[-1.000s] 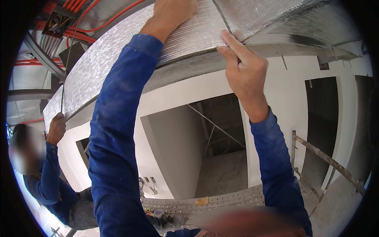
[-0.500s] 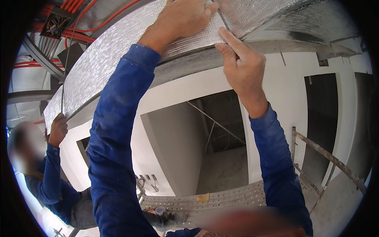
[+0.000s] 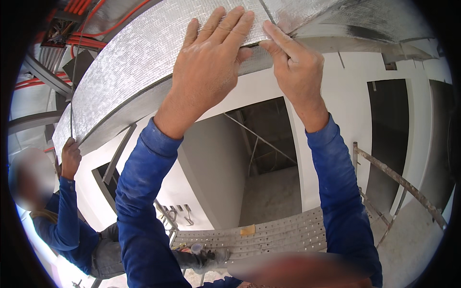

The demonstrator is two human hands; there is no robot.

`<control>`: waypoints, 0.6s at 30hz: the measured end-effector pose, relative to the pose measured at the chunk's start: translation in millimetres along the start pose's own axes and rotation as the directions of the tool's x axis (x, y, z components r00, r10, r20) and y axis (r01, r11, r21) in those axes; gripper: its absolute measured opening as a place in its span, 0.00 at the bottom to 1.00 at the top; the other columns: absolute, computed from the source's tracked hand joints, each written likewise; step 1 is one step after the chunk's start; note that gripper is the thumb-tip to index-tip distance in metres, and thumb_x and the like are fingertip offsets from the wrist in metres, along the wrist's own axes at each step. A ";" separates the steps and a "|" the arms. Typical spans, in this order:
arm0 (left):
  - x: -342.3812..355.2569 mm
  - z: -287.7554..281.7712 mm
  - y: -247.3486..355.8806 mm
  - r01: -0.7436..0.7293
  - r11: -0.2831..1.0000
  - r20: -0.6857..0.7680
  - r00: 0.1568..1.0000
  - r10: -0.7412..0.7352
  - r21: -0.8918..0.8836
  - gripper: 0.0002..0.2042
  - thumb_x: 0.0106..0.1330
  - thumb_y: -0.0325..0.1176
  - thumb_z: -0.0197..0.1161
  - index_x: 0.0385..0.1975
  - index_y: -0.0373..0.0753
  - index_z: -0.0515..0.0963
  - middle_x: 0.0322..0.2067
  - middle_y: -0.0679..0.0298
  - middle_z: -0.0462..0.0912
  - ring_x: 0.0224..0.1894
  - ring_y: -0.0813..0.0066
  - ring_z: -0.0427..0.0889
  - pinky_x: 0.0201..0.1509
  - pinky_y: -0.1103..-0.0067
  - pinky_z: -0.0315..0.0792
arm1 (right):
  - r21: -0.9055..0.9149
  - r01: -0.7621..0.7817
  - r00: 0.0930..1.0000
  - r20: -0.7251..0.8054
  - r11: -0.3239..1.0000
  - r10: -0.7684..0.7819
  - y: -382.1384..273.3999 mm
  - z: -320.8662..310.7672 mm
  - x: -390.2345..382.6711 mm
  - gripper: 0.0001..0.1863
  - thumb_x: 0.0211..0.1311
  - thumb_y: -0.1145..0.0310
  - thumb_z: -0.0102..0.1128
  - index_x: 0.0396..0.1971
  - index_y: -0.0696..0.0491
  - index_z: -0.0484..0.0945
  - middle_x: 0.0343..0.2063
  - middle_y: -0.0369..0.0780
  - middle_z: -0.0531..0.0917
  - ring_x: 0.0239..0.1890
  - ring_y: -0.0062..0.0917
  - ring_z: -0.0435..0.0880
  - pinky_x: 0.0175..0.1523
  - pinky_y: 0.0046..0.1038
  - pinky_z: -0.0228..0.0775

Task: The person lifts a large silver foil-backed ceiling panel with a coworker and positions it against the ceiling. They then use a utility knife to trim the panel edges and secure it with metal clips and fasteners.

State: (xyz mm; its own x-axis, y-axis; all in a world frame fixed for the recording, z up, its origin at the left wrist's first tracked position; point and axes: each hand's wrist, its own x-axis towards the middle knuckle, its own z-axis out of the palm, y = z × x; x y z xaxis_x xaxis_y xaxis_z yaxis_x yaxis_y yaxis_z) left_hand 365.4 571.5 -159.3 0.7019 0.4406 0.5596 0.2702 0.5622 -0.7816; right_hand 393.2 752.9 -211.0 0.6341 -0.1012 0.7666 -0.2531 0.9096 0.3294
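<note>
A long duct wrapped in silver foil insulation (image 3: 129, 67) runs overhead across the upper part of the view. My left hand (image 3: 204, 72) lies against its foil face, fingers stretched and spread, holding nothing. To the right, my right hand (image 3: 300, 72) pinches the duct's lower edge between thumb and forefinger, right beside a dark seam (image 3: 267, 10) that crosses the foil. Whether a small piece sits inside that pinch I cannot tell. Both my arms are raised in blue sleeves.
At left, a co-worker's hand (image 3: 71, 152) grips a thin rod (image 3: 71, 117) at the duct's end. Orange conduits (image 3: 89, 42) run at upper left. Below lie a perforated metal platform (image 3: 273, 235) with a small yellow block (image 3: 248, 230) and, at right, a rusty scaffold rail (image 3: 398, 182).
My left hand has come down a little and opened flat on the foil, where its fingers were curled near the seam. The right hand keeps its pinch at the duct's edge.
</note>
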 end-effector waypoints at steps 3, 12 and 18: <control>-3.3 -1.2 0.4 0.025 0.999 0.024 0.999 -0.026 0.030 0.25 0.70 0.32 0.62 0.68 0.41 0.71 0.66 0.52 0.75 0.70 0.51 0.71 0.73 0.58 0.65 | 0.021 0.011 0.999 0.030 1.000 -0.011 4.4 -2.8 -2.2 0.18 0.63 0.78 0.68 0.54 0.52 0.86 0.35 0.44 0.91 0.32 0.25 0.90 0.38 0.25 0.79; -1.6 -4.3 1.6 0.040 0.999 0.080 0.996 -0.041 0.023 0.29 0.67 0.32 0.62 0.68 0.34 0.68 0.67 0.49 0.73 0.69 0.45 0.71 0.71 0.49 0.64 | -0.030 0.168 0.986 0.025 0.985 -0.167 4.7 -2.1 1.7 0.20 0.63 0.77 0.67 0.56 0.53 0.84 0.44 0.44 0.89 0.37 0.29 0.91 0.41 0.23 0.79; -9.4 8.6 -4.1 -0.021 0.997 -0.019 1.000 0.023 0.079 0.27 0.68 0.32 0.60 0.68 0.32 0.69 0.66 0.46 0.74 0.68 0.44 0.73 0.69 0.49 0.67 | -0.085 0.133 0.989 0.077 0.988 -0.126 18.8 1.7 -9.0 0.26 0.57 0.67 0.71 0.56 0.57 0.83 0.49 0.49 0.87 0.47 0.38 0.89 0.50 0.28 0.80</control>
State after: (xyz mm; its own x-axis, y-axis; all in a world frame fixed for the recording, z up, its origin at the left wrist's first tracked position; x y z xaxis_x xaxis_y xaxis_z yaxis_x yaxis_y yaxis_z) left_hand 352.1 571.1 -159.0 0.7201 0.4403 0.5363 0.2021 0.6063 -0.7691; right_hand 381.5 770.3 -210.8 0.6032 -0.2457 0.7588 -0.1042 0.9189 0.3804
